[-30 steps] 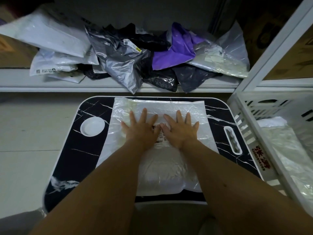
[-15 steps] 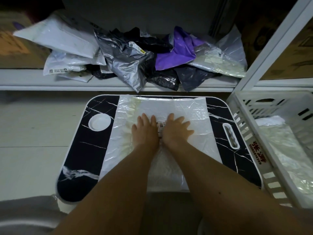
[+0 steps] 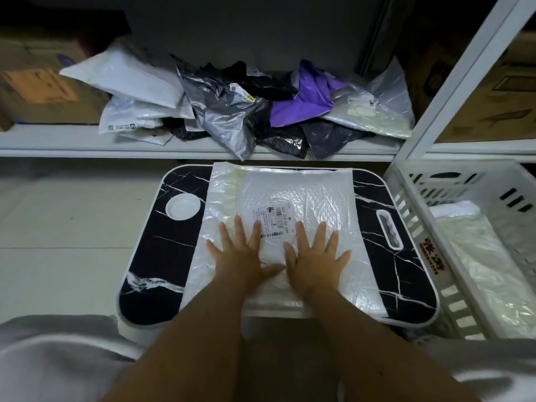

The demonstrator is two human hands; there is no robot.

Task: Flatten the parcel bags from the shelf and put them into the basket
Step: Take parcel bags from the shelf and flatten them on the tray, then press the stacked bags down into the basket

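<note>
A white padded parcel bag (image 3: 290, 204) lies flat across the middle of a black marble-patterned tray table (image 3: 156, 256), its printed label (image 3: 271, 220) facing up. The left hand (image 3: 239, 258) and right hand (image 3: 314, 261) press on its near half side by side, palms down, fingers straight and spread apart, the thumbs almost touching. At ten o'clock from the bag a white round recess (image 3: 182, 206) sits in the tabletop; at three o'clock there is a slot handle (image 3: 390, 230). Beyond, at twelve o'clock, a white shelf (image 3: 58, 146) holds a heap of crumpled bags (image 3: 232, 111), white, silver, black and purple, with cardboard boxes (image 3: 43, 97) at its far left. At three o'clock, beside the table, a white slatted basket (image 3: 412, 216) contains a flattened pale bag (image 3: 487, 250). Pale floor tiles (image 3: 63, 227) spread at nine o'clock.
</note>
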